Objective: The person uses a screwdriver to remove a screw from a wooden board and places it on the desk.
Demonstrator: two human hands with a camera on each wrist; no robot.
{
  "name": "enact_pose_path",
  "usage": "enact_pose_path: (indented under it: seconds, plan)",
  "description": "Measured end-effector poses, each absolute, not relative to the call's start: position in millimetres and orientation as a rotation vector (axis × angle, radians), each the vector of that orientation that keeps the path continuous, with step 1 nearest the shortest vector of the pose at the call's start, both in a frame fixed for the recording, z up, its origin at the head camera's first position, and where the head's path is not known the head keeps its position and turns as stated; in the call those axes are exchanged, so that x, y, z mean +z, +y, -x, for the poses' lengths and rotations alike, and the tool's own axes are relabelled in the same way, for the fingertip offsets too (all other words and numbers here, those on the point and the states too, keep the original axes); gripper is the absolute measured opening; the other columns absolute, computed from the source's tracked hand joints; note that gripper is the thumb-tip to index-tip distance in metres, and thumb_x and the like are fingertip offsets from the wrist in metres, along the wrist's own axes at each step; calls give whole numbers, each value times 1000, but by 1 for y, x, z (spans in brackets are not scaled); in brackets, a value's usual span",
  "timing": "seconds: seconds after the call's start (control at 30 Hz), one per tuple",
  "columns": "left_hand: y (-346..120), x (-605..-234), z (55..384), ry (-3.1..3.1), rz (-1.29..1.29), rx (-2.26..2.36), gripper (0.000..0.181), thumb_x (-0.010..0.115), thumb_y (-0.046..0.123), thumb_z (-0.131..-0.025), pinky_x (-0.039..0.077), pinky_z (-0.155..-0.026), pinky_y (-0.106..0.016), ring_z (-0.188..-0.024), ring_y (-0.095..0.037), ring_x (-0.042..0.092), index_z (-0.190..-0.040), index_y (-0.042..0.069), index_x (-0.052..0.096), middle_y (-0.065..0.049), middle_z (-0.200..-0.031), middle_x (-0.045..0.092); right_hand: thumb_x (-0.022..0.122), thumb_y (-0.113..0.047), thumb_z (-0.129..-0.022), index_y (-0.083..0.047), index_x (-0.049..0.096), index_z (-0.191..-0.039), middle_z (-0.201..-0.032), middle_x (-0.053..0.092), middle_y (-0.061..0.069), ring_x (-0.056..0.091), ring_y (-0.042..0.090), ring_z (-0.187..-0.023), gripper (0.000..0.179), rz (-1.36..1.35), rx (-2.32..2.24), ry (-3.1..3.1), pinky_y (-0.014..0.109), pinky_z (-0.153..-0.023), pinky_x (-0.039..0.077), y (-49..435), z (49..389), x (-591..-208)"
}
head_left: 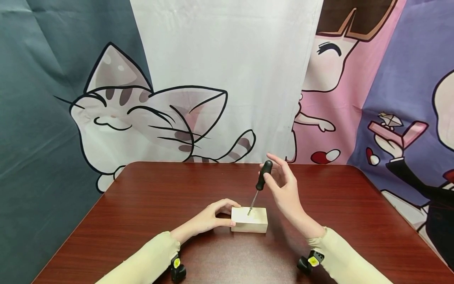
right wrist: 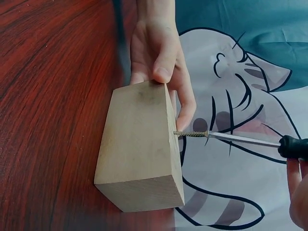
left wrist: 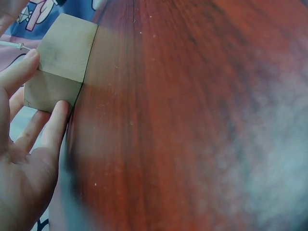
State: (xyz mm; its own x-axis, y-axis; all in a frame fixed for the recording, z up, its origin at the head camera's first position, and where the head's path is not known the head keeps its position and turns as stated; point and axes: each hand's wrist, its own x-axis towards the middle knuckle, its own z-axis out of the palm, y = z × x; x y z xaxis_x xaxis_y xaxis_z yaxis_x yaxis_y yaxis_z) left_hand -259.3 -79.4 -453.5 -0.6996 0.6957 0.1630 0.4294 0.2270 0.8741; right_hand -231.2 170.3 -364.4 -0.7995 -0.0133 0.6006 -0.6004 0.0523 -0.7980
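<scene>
A pale wooden block (head_left: pixel 249 227) lies on the table in the head view. My left hand (head_left: pixel 213 217) grips its left end, thumb on the near side and fingers toward the far side. In the right wrist view a threaded screw (right wrist: pixel 192 134) stands partly sunk in the block's top face. The shaft of a black-handled screwdriver (head_left: pixel 264 175) meets the screw's head, tilted slightly to the right. My right hand (head_left: pixel 286 193) holds the screwdriver's handle between thumb and fingers, with one finger raised near the handle's top end.
The reddish-brown wooden table (head_left: pixel 149 205) spreads around the block on all sides. Behind its far edge hangs a cloth backdrop (head_left: pixel 227 51) with cartoon figures. A small dark device with a yellow mark sits at each wrist.
</scene>
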Motion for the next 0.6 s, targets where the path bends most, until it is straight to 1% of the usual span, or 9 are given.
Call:
enact_pose_path:
  seconds: [0.1, 0.13, 0.17, 0.27, 0.4, 0.47, 0.6]
  plan:
    - [-80, -454, 260, 2243, -1062, 1462, 47, 77, 22, -86, 49, -100, -31, -108, -12, 66, -130, 21, 58, -3, -119, 68, 52, 2, -98, -5, 45, -144, -117, 69, -6, 70, 9, -103, 46, -656, 1860, -1868, 28, -85, 58, 170, 232, -364]
    - [-80, -455, 260, 2243, -1067, 1463, 47, 77, 22, -87, 49, -100, -32, -109, -13, 66, -130, 20, 58, -4, -119, 68, 52, 2, -98, -3, 46, -143, -118, 69, -6, 70, 10, -104, 45, -655, 1877, -1857, 29, -86, 58, 169, 232, -364]
    - [-80, -455, 260, 2245, -1070, 1463, 47, 76, 22, -87, 49, -100, -32, -109, -14, 66, -130, 20, 58, -5, -119, 68, 53, 2, -98, -3, 47, -141, -118, 69, -7, 69, 8, -105, 44, -641, 1868, -1865, 28, -86, 58, 169, 232, -364]
    - [-80, -455, 259, 2243, -1068, 1465, 47, 76, 22, -87, 49, -101, -33, -110, -15, 66, -130, 19, 58, -5, -120, 68, 61, -2, -96, -4, 51, -137, -112, 67, -8, 69, 5, -94, 43, -567, 1810, -1905, 23, -80, 57, 168, 232, -365]
    - [-79, -456, 260, 2238, -1071, 1468, 46, 76, 22, -87, 49, -101, -33, -110, -15, 66, -130, 19, 58, -6, -120, 68, 69, -5, -91, -6, 53, -133, -100, 63, -3, 65, 6, -78, 45, -498, 1762, -1940, 22, -70, 55, 167, 230, -366]
    - [-79, -455, 260, 2236, -1073, 1469, 46, 76, 22, -88, 49, -100, -33, -110, -15, 66, -130, 19, 58, -6, -119, 68, 69, -6, -91, -7, 53, -134, -100, 63, -2, 65, 6, -79, 46, -497, 1759, -1947, 21, -72, 55, 168, 230, -365]
    - [-79, -454, 259, 2235, -1044, 1464, 46, 77, 21, -87, 49, -100, -31, -108, -10, 65, -129, 23, 59, -2, -119, 68, 62, -5, -96, -10, 49, -141, -110, 67, -6, 68, 5, -93, 47, -553, 1759, -1945, 19, -84, 55, 170, 232, -365]
